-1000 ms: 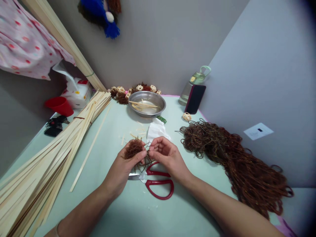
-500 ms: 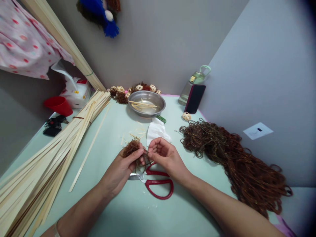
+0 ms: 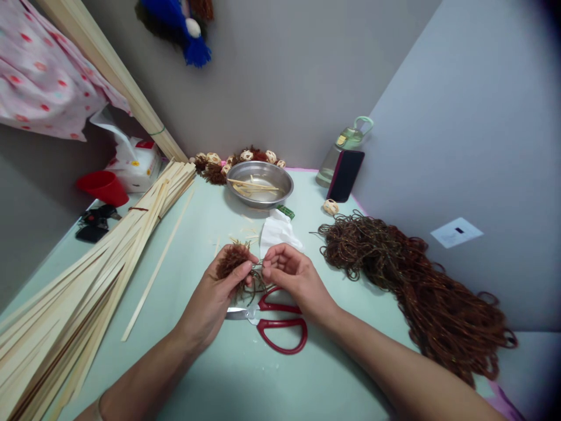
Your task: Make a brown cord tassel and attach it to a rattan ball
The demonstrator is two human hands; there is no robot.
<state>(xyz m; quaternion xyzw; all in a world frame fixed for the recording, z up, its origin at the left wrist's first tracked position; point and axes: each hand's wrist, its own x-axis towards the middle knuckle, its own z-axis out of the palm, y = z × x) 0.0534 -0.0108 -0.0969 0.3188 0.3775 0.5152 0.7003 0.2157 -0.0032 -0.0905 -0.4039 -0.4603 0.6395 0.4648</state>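
Observation:
A brown yarn tassel [image 3: 232, 262] with a frayed top is pinched between the thumb and fingers of my left hand [image 3: 219, 289]. Dark yarn strands [image 3: 257, 282] hang from it between the two hands. My right hand [image 3: 295, 275] is closed in a pinch on a thin strand of yarn running across from the tassel; its fingertips partly hide it. Below my hands, red-handled scissors [image 3: 283, 349] lie on the table, their blades pointing left. A white tissue [image 3: 277, 231] lies just beyond my right fingers.
Long wooden strips [image 3: 94, 275] cover the left side. A metal bowl [image 3: 287, 196] holds water and thin strips. On the right lie a heap of brown yarn [image 3: 438, 310] and a woven ball [image 3: 331, 206], with a phone [image 3: 346, 175] leaning against a bottle [image 3: 329, 169].
My hands have drawn slightly apart, the left one shifting a little left with the tassel. The strand between them shows more clearly now.

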